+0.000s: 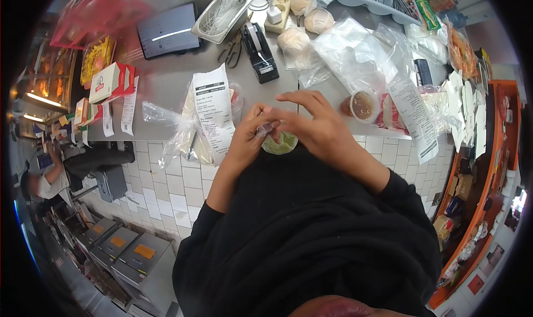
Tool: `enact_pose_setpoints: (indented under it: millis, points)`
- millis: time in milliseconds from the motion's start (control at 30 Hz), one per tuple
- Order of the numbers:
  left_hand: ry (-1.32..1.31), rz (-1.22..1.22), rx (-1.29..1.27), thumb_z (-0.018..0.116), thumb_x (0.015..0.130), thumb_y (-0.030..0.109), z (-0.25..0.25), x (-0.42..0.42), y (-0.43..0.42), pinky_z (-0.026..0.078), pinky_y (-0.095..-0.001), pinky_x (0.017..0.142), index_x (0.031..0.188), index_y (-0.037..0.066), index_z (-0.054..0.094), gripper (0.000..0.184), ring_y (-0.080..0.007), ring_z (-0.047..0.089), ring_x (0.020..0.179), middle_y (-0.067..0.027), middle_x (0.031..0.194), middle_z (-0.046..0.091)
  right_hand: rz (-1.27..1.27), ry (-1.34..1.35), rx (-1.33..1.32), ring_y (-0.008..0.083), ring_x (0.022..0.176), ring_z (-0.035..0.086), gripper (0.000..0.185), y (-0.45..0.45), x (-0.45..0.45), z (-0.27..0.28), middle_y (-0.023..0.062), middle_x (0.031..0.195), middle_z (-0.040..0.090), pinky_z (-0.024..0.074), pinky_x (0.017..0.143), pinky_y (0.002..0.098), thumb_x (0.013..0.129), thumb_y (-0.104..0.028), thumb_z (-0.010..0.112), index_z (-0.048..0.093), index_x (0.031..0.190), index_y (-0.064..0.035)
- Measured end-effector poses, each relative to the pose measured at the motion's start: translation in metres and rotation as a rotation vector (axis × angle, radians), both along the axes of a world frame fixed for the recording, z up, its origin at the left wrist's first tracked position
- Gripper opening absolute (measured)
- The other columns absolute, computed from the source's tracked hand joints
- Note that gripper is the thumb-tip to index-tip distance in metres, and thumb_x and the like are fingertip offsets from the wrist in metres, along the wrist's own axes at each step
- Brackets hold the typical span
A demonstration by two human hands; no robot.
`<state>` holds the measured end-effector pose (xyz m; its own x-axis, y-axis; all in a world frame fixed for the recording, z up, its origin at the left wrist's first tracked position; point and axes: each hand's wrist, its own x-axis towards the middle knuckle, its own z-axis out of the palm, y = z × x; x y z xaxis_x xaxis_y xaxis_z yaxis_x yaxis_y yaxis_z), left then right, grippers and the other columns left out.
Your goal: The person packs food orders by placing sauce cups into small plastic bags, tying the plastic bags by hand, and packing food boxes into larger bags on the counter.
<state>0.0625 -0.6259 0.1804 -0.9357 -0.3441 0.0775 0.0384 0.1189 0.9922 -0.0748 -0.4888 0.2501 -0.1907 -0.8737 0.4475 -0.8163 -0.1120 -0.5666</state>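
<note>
My left hand (pixel 250 139) pinches the gathered top of a clear plastic bag (pixel 265 130). Green contents (pixel 282 143) show in the bag's lower part, close against my black top. My right hand (pixel 319 125) is beside it, with some fingers spread and others bent toward the bag's neck; whether they grip it is hidden. Left of my hands lies a knotted clear bag (pixel 191 131) with a long printed receipt (pixel 215 108) on it. To the right stands a clear cup of brown liquid (pixel 362 106) in plastic.
On the metal counter (pixel 161 83) are a tablet (pixel 169 31), scissors (pixel 230 53), a tape dispenser (pixel 260 53), a metal tray (pixel 223 14), wrapped round items (pixel 294 41) and another receipt (pixel 413 120). A person (pixel 53 172) is at the far left.
</note>
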Motion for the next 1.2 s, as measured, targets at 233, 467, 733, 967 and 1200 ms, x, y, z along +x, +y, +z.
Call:
enact_pose_setpoints:
  millis: [233,467,733,967,1200]
  points:
    - [-0.211,-0.109,0.549,0.054,0.097,0.009,-0.001,-0.004,0.012,0.051,-0.0268,0.077,0.098,-0.003,0.055,0.012,-0.0164,0.065,0.083,-0.0084,0.102,0.057,-0.197,-0.796,0.243,0.0206,0.089,0.067,0.016,0.019,0.002,-0.037,0.0107,0.096,0.068,0.0532,0.079,0.0318,0.081,0.003,0.067,0.068,0.097,-0.0003]
    - [-0.081,0.027,0.372,0.058,0.093,0.007,-0.006,-0.009,0.012,0.048,-0.0297,0.077,0.096,0.002,0.051,0.009,-0.018,0.062,0.094,-0.0094,0.099,0.056,-0.153,-0.6,0.154,0.0215,0.085,0.066,0.019,0.035,0.015,-0.042,0.0075,0.089,0.065,0.0528,0.071,0.0328,0.076,0.004,0.068,0.064,0.093,-0.0036]
    - [-0.03,-0.106,-0.371,0.061,0.078,-0.006,0.024,-0.003,0.016,0.049,-0.0372,0.076,0.093,0.0,0.057,0.017,-0.0292,0.06,0.093,-0.0124,0.098,0.054,-0.167,-0.442,0.258,0.0262,0.085,0.065,0.033,0.013,0.013,-0.06,0.0073,0.089,0.064,0.0522,0.069,0.0348,0.077,-0.005,0.07,0.057,0.108,-0.0085]
    - [0.042,0.175,-0.54,0.065,0.075,-0.006,0.007,0.013,0.018,0.049,-0.0368,0.072,0.093,0.004,0.065,0.021,-0.0268,0.06,0.088,-0.0088,0.094,0.059,-0.101,-0.482,0.303,0.0235,0.079,0.067,0.021,0.003,0.002,-0.064,0.0076,0.095,0.067,0.0526,0.065,0.0317,0.081,-0.013,0.07,0.06,0.097,-0.006]
    - [-0.049,0.231,-0.421,0.066,0.077,-0.005,-0.021,0.036,0.019,0.047,-0.0337,0.066,0.09,0.005,0.066,0.016,-0.0255,0.059,0.078,-0.0075,0.083,0.059,-0.315,-1.348,0.328,0.0153,0.081,0.067,0.015,0.016,-0.044,-0.101,0.0115,0.089,0.069,0.0552,0.055,0.025,0.086,-0.012,0.069,0.057,0.09,-0.003]
